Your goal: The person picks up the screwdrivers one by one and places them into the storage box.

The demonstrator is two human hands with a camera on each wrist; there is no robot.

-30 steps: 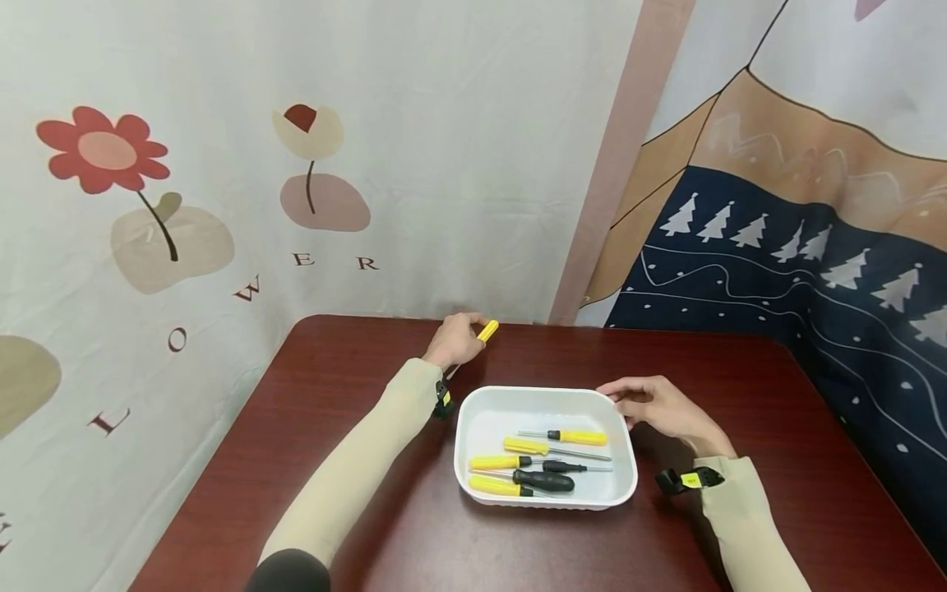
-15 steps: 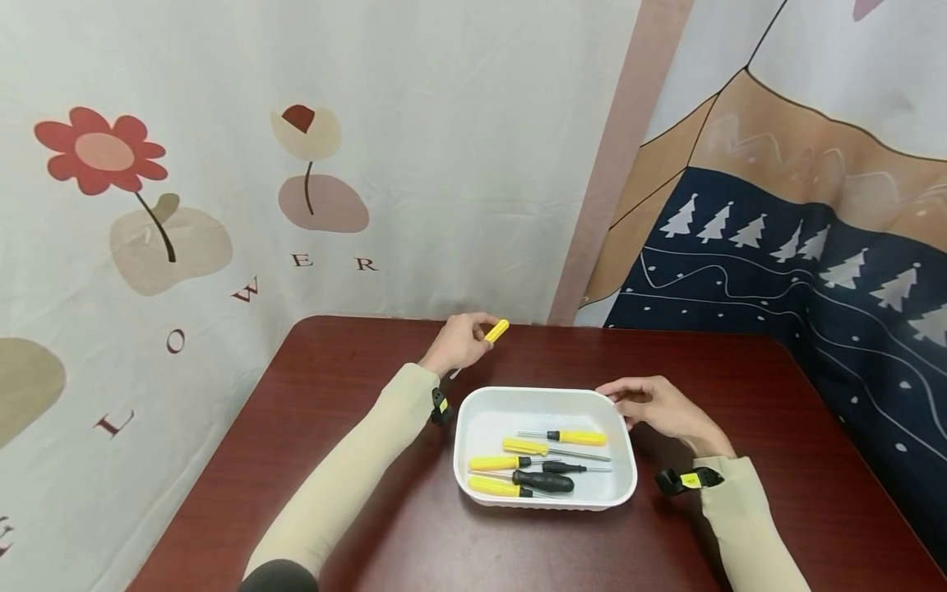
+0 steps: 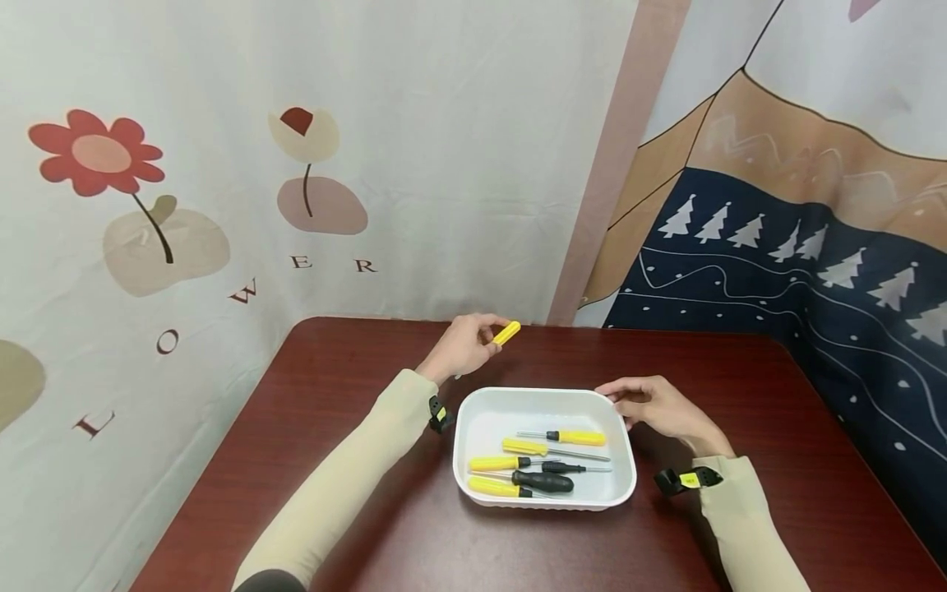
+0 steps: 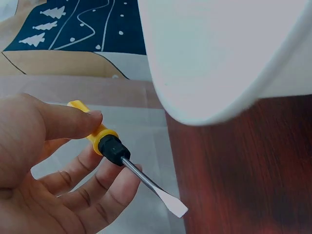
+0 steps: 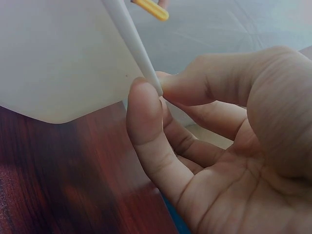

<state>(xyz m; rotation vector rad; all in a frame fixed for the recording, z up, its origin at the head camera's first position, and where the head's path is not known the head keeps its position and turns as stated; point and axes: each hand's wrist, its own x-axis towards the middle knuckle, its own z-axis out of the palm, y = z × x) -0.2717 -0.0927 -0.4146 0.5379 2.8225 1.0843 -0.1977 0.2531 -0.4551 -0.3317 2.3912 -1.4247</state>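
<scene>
My left hand (image 3: 460,345) is above the far part of the table, behind the tray's left corner. Between thumb and fingers it grips a flat-blade screwdriver (image 4: 113,148) by the yellow handle; the black collar and steel blade point down in the left wrist view. At the right, my right hand (image 3: 662,409) pinches the rim of a white plastic tray (image 3: 543,409) at its far right corner, thumb and fingertip on the edge in the right wrist view. Inside the tray lie several screwdrivers, among them a yellow one (image 3: 580,437) and a thick black one (image 3: 546,480).
The tray stands on a dark red-brown wooden table (image 3: 385,526) with rounded far corners. A white printed curtain (image 3: 459,189) hangs right behind the table's far edge, and a navy tree-patterned cloth (image 3: 777,279) hangs at the right.
My left hand has moved slightly to the right, carrying the screwdriver, whose handle has tilted lower. The tray and my right hand have stayed in place.
</scene>
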